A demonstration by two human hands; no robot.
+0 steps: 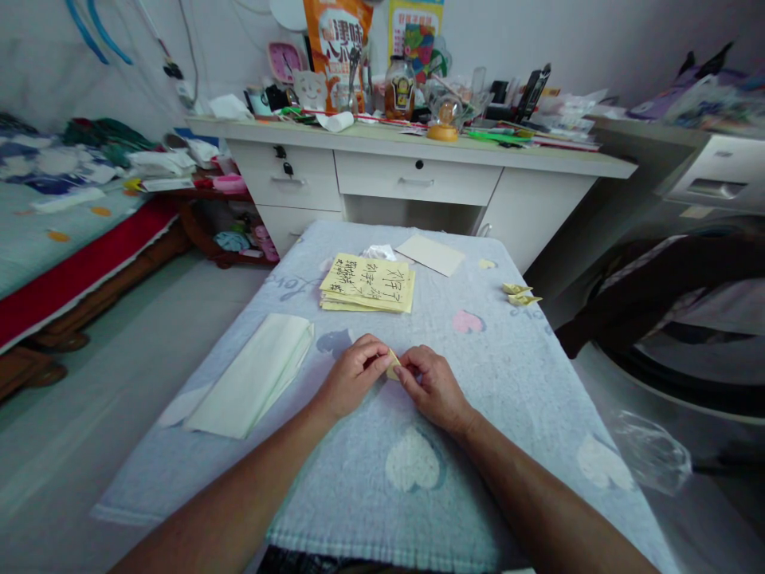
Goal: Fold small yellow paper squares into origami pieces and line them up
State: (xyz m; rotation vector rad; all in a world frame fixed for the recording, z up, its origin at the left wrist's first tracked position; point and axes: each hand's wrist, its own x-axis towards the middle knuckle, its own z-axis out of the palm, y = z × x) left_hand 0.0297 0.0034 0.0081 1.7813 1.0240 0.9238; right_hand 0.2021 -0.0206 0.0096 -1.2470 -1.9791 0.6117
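Between my two hands is a small piece of folded yellow paper (393, 365), pinched over the middle of the cloth-covered table. My left hand (359, 373) grips its left side between thumb and fingers. On the right side, my right hand (431, 386) pinches it the same way; the fingers hide much of the paper. Beyond my hands lies a stack of yellow paper sheets (370, 285) with black handwriting. Two small folded yellow paper pieces (521, 295) with pointed ends rest near the table's right edge.
A folded pale sheet bundle (256, 375) lies at the left of the tablecloth (478, 478). A cream card (430, 253) and crumpled white tissue (379, 253) sit behind the stack. A cluttered white desk (418, 171) stands beyond, a bed (65, 231) left, a washing machine (717, 179) right.
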